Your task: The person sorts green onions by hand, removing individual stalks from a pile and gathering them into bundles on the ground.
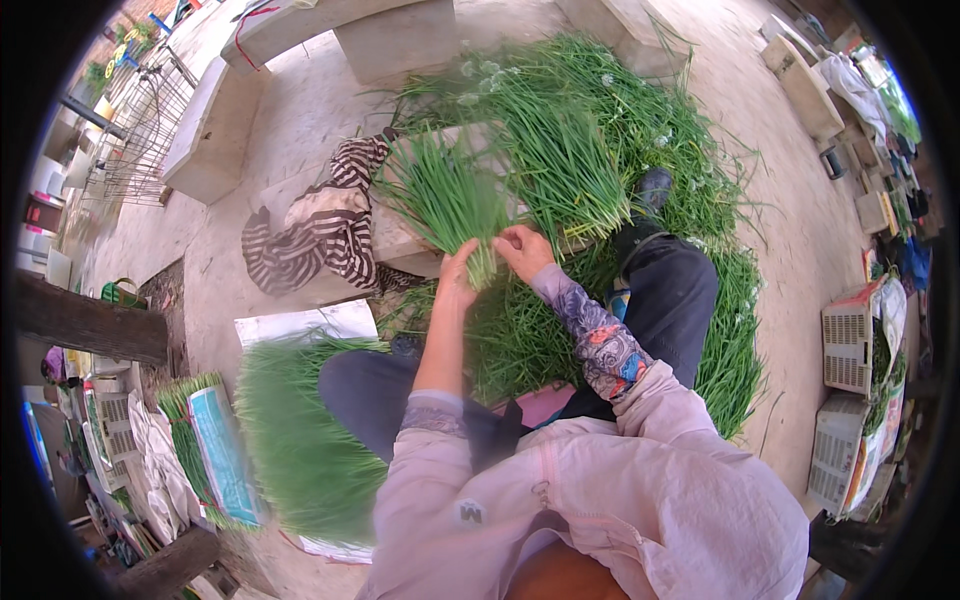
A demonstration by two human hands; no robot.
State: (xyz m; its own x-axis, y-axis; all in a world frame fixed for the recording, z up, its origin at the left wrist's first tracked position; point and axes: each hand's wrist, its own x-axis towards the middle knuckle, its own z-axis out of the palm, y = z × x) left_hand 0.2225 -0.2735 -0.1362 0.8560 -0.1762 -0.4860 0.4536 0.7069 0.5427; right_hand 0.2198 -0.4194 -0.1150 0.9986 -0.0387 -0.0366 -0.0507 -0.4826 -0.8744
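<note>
My left hand (459, 271) grips a bunch of garlic chives (448, 196) near its pale stem ends, the leaves fanning away from me over a low stone block (409, 244). Close beside the bunch's right side, my right hand (523, 251) has thumb and forefinger drawn together; whether a stem lies between them cannot be seen. A thick layer of chives (574, 169) rests on the block to the right of my hands. Behind and around it spreads a large loose heap of chives (694, 161), some with white flower heads.
A striped brown cloth (322, 240) lies left of the block. Chives (300, 442) are laid on white sheeting at my lower left, beside a wrapped bundle (225, 454). Stone benches (217, 135) stand ahead; plastic crates (847, 341) stand at right.
</note>
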